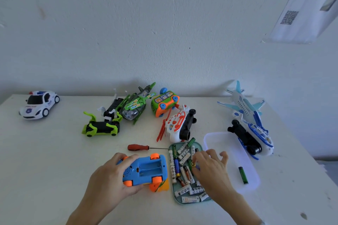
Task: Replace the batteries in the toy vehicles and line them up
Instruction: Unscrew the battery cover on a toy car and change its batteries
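The left hand [109,175] is clamped around the upturned blue car [144,170], its battery bay open and empty. The right hand [210,166] pinches a battery [193,164] over the tray [199,145]; this light pinch may slip, or the battery may enter the bay the wrong way round.

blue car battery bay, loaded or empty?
Empty. The blue car lies belly-up under the left hand, cover off, both slots bare. The right hand is over the battery tray.

A white table [54,151] stands against a plain white wall [146,23]. The wall bears small scuffs and one reddish mark at far left. At upper right, a sheet [300,11] with a QR code hangs on the wall, possibly in a clear sleeve. Lighting is soft and even.
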Tool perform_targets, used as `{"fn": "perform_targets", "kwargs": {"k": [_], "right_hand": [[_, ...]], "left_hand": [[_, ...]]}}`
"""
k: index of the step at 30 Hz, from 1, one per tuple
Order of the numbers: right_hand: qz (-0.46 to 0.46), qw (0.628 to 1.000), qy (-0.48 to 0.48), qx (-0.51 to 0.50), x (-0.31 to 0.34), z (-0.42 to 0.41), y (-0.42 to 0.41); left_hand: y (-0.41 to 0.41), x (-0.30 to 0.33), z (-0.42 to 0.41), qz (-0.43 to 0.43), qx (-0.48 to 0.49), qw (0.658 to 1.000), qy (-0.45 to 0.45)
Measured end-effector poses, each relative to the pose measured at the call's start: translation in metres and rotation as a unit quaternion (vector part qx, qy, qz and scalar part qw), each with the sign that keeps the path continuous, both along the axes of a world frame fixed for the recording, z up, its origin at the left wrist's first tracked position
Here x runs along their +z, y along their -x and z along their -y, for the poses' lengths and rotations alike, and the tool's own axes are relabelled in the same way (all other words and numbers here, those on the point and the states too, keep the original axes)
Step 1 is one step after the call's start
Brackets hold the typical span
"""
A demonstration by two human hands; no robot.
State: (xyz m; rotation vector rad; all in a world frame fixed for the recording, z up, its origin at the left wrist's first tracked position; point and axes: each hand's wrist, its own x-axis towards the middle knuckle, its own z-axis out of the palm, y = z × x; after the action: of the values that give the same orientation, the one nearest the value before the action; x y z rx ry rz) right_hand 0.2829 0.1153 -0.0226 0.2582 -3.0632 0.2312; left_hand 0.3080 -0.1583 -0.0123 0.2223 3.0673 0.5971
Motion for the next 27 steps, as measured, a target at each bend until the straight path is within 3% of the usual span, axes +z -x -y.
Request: {"fn": "perform_targets", "kwargs": {"k": [2, 5, 10, 16, 22, 27], "right_hand": [[-0.014, 0.993, 0.12, -0.002, 0.009, -0.003, 0.0], [0.019, 0.94, 0.34, -0.022, 0.029, -0.002, -0.001], [0.057, 0.865, 0.499, -0.005, 0.041, 0.005, -0.001], [0.066, 0.814, 0.576, -0.025, 0.037, 0.02, -0.006], [0.083, 0.816, 0.571, -0.017, 0.03, 0.046, -0.017], [0.037, 0.831, 0.554, -0.018, 0.02, 0.068, -0.028]], "left_hand": [[0.0, 0.0, 0.0, -0.011, -0.001, 1.0, 0.004], [-0.001, 0.0, 0.0, -0.001, 0.008, 1.0, -0.003], [-0.002, 0.0, -0.001, 0.005, 0.013, 1.0, 0.015], [-0.004, -0.001, -0.004, -0.02, -0.01, 1.0, 0.009], [-0.005, 0.002, -0.006, -0.034, -0.019, 0.999, 0.005], [-0.004, 0.0, -0.009, -0.045, -0.003, 0.999, -0.007]]}}
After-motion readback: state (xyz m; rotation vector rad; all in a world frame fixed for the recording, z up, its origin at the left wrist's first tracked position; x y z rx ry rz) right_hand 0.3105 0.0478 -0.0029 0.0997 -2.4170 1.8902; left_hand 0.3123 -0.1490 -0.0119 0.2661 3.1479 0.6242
